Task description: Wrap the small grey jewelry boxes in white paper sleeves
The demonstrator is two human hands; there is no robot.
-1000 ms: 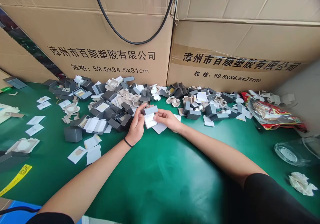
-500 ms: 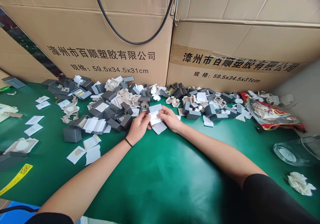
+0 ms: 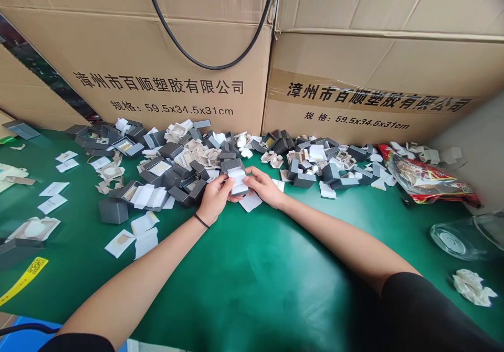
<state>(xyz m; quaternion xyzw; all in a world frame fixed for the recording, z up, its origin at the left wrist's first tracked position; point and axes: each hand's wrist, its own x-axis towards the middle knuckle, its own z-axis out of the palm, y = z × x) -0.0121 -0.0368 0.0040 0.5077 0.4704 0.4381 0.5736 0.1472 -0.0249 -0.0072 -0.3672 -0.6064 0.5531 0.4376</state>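
Note:
A small dark grey box point(image 3: 231, 165) with its lid up is between my hands, above the near edge of a heap. White paper point(image 3: 237, 180) shows inside it. My left hand point(image 3: 213, 199) is closed round the box's left side, with the thumb along the edge. My right hand point(image 3: 264, 187) grips its right side, thumb and fingers on the box and the paper. Under the hands lies a loose white sheet point(image 3: 251, 202). To the left, similar grey boxes point(image 3: 195, 184) and white papers point(image 3: 149, 196) are piled. The undersides of both hands are hidden.
Large cardboard cartons point(image 3: 173, 48) wall off the back of the green table point(image 3: 255, 268). A black cable point(image 3: 214, 67) hangs before them. On the right are a red food packet point(image 3: 429, 179), a clear cup point(image 3: 452, 241) and crumpled tissue point(image 3: 472, 287). A yellow strip point(image 3: 25, 280) lies left.
The box has shifted slightly left and tilted, so more of the grey lid and white paper shows. Both hands have moved a little left with it.

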